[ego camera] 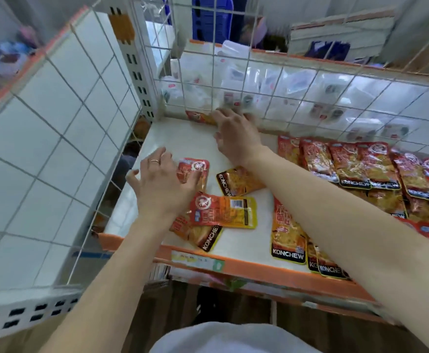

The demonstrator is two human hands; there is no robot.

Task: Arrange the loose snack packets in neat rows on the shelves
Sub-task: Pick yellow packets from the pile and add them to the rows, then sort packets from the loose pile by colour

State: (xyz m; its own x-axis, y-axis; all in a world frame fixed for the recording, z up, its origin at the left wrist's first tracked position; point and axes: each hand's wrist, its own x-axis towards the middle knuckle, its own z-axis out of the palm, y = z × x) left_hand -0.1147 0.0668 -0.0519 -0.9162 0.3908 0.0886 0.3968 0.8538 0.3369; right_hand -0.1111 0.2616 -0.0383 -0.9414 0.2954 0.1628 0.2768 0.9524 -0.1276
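packets: red-orange-yellow, black band | shelf: white, orange edge

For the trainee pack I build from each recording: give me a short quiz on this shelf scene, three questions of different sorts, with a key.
1. True or false: the left hand wears a ring.
2. The packet showing its barcode lies: A) partly on top of another packet; B) flat, touching no other packet; C) standing upright on its edge.
3. Fill in: the neat rows of packets lie on the ____ side of the shelf, as the person sees it.
Key: 1 true; 2 A; 3 right.
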